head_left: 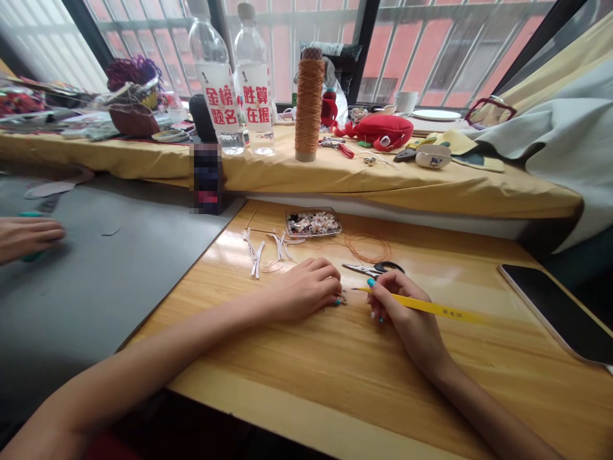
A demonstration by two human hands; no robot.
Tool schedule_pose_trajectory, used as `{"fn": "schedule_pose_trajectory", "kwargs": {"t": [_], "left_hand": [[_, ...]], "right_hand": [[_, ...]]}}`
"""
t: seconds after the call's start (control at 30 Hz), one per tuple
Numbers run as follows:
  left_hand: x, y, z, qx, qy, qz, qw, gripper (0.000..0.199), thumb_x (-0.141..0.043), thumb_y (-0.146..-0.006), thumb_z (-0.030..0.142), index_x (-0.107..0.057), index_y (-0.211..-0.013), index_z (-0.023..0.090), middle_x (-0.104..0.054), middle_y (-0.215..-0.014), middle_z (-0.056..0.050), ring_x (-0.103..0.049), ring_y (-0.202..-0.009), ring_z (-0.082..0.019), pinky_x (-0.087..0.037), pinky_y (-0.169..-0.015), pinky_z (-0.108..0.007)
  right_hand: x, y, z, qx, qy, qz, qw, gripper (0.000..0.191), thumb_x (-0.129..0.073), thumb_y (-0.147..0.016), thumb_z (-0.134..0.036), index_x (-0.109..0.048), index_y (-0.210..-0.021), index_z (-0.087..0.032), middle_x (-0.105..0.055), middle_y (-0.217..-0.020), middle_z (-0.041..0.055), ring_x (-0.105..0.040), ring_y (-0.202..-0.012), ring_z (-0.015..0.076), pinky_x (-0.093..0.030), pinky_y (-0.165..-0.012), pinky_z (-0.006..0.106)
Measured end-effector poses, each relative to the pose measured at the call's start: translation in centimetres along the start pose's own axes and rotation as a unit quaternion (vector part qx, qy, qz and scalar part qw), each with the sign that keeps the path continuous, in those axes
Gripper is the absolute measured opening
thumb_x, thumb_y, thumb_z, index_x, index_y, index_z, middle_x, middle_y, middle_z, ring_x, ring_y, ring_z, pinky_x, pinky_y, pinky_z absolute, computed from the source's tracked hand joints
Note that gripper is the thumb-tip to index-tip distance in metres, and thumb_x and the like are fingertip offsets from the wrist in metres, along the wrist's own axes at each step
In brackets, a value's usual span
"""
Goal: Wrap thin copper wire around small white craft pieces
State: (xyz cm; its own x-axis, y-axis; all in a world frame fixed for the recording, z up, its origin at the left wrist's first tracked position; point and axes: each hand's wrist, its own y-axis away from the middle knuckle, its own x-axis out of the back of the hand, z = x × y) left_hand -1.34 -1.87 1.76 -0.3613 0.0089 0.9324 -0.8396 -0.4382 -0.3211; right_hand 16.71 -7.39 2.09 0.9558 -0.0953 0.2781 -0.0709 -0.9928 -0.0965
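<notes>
My left hand (311,287) rests low on the wooden table, fingers curled and pinched on a small beaded piece (343,296), whose details are mostly hidden. In my right hand (400,306) is a slim, flat yellow tool (431,305) with dark lettering on its shaft. Its thin dark tip points left, close to the small piece; I cannot tell whether they touch. Just behind my right hand lie black-handled scissors (366,268), and a loose coil of thin orange cord (368,247) is beyond them. White strips (257,259) lie past my left hand.
A clear box of beads (313,223) stands at the table's back. To the right lies a phone (555,306). Another person's hand (29,237) is over the grey table (124,275). Water bottles (253,89) and an orange thread spool (309,105) stand on the cloth-covered ledge (268,176).
</notes>
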Motion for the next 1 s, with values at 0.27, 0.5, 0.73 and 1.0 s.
{"fn": "schedule_pose_trajectory", "kwargs": {"t": [0.27, 0.5, 0.73, 1.0], "left_hand": [[-0.5, -0.3, 0.1, 0.212, 0.174, 0.046, 0.961, 0.014, -0.046, -0.076, 0.027, -0.049, -0.070, 0.015, -0.054, -0.071, 0.000, -0.047, -0.066, -0.011, -0.035, -0.058, -0.021], [0.1, -0.4, 1.2, 0.303, 0.277, 0.074, 0.909, 0.019, -0.050, -0.071, 0.031, -0.046, -0.062, 0.015, -0.052, -0.064, 0.002, -0.046, -0.060, -0.009, -0.032, -0.053, -0.019], [-0.4, -0.3, 1.9, 0.311, 0.278, 0.055, 0.907, 0.022, -0.047, -0.073, 0.033, -0.046, -0.060, 0.015, -0.050, -0.059, 0.003, -0.043, -0.056, -0.008, -0.029, -0.049, -0.019], [-0.4, -0.4, 2.3, 0.290, 0.251, 0.050, 0.922, 0.023, -0.045, -0.075, 0.034, -0.051, -0.066, 0.015, -0.053, -0.065, 0.001, -0.045, -0.061, -0.009, -0.032, -0.053, -0.019]], "right_hand": [[0.0, 0.2, 0.0, 0.029, 0.033, -0.006, 0.999, 0.019, -0.050, -0.074, -0.036, -0.045, -0.070, -0.018, -0.054, -0.059, -0.0012, -0.052, -0.054, 0.0106, -0.042, -0.051, 0.022], [-0.2, 0.6, 0.2, 0.064, 0.029, 0.001, 0.998, 0.016, -0.051, -0.073, -0.033, -0.045, -0.071, -0.018, -0.057, -0.060, -0.0001, -0.055, -0.055, 0.0114, -0.045, -0.053, 0.024], [-0.7, 0.4, 0.3, 0.072, 0.012, 0.025, 0.997, 0.016, -0.052, -0.073, -0.031, -0.040, -0.077, -0.020, -0.054, -0.060, -0.0026, -0.055, -0.053, 0.0110, -0.046, -0.050, 0.023], [-0.8, 0.6, 0.4, 0.081, 0.109, 0.042, 0.990, 0.012, -0.049, -0.073, -0.028, -0.040, -0.077, -0.022, -0.054, -0.058, -0.0035, -0.056, -0.051, 0.0108, -0.045, -0.050, 0.022]]}}
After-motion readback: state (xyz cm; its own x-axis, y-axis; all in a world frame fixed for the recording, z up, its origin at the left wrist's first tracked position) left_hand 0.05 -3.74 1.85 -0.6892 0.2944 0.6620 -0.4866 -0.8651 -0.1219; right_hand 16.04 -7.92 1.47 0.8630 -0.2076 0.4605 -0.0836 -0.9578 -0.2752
